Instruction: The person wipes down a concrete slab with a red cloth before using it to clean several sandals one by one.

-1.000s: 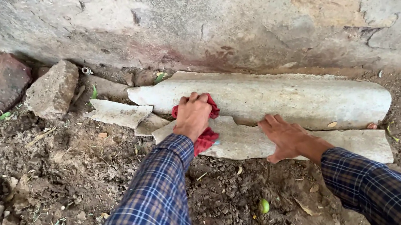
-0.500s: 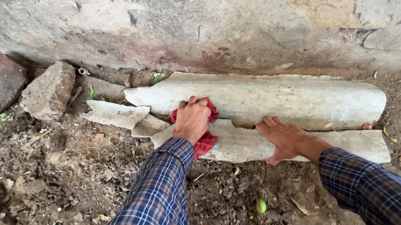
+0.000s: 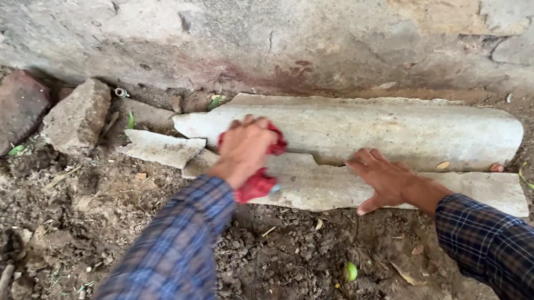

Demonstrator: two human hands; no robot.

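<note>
Left hand (image 3: 243,147) clenched around the red cloth (image 3: 258,182), pressing it on the broken pale slab (image 3: 371,134) by the wall, right hand (image 3: 386,180) flat and empty on the near piece, whose jagged edge could nick a finger.
</note>
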